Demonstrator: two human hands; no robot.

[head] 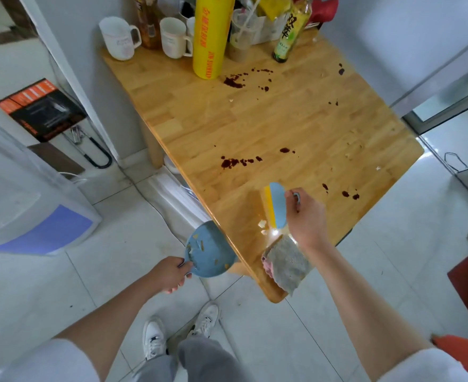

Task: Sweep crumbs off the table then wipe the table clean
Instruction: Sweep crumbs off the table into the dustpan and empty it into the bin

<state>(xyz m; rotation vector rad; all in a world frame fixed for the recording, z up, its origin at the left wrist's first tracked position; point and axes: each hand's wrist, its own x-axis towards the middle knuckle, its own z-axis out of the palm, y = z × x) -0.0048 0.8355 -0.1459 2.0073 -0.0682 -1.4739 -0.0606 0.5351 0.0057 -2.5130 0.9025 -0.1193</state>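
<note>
Head view: left hand (169, 274) grips dustpan (209, 250); right hand (305, 216) grips brush (275, 205).

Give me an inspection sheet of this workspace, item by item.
Surface: wooden table with dark sauce stains and pale crumbs.
Job's things: blue dustpan at the table's edge, holding crumbs; brush on the table; grey cloth at the near corner.
Clutter: mugs, yellow wrap roll, bottle at the far end.
Grippers: left hand grips dustpan; right hand holds brush.
Cables: white cable on floor.
Surroundings: tiled floor, black box.
</note>
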